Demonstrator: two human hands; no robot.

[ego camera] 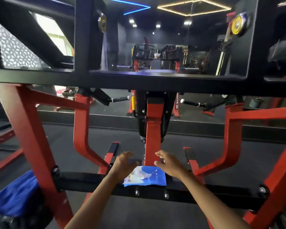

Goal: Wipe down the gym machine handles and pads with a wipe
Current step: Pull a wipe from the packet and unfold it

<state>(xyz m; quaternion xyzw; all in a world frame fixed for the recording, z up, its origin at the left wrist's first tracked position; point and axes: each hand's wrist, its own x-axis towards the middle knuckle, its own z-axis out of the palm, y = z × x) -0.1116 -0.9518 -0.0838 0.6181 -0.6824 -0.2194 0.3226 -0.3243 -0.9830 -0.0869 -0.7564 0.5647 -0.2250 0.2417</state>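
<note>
A blue and white pack of wipes point(145, 176) lies flat on the black crossbar point(82, 180) of a red and black gym machine. My left hand point(124, 163) hovers just left of the pack with fingers spread, holding nothing. My right hand point(168, 164) hovers at the pack's upper right corner, fingers apart and empty. Behind the hands rises the machine's red centre post point(153, 129). Two black handles stick out higher up, one on the left point(120, 99) and one on the right point(191, 102).
Red frame legs point(31, 129) flank me on both sides. A wide black beam point(139, 83) crosses at head height. A blue cloth or bag point(18, 195) sits at the lower left. A mirror wall point(155, 47) ahead reflects other machines. The floor is dark matting.
</note>
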